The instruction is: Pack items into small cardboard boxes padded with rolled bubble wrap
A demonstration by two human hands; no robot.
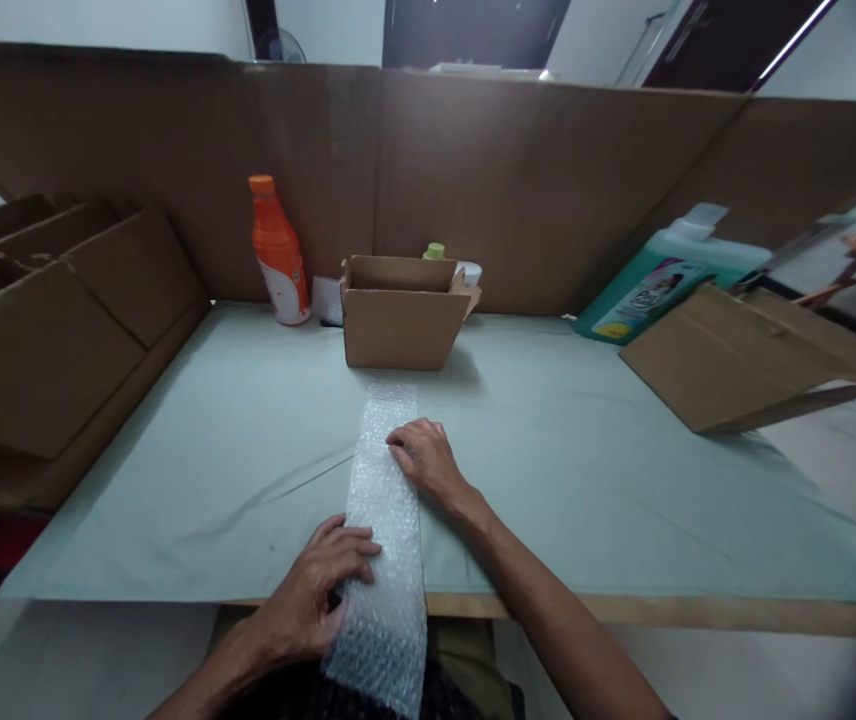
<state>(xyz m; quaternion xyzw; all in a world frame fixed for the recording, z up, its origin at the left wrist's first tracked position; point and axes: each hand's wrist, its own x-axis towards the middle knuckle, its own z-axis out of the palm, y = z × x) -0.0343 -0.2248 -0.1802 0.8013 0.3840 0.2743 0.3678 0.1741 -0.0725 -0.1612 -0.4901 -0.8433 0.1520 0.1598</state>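
Bubble wrap strip [387, 520] runs 12–6 on bench [585, 450]; left hand [323, 590] and right hand [424, 460] press flat, fingers open, gripping nothing; best kept taut, square to box [402, 325].

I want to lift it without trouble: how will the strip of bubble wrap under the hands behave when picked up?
The bubble wrap is probably floppy: its near end already droops over the table edge. It looks light, thin and see-through. It may slide easily on the smooth cover, as both the left hand and right hand press it flat.

table [585, 470], pale green cover | bubble wrap [387, 520] | open box [400, 325] | orange bottle [278, 255] | possibly detergent jug [657, 280]
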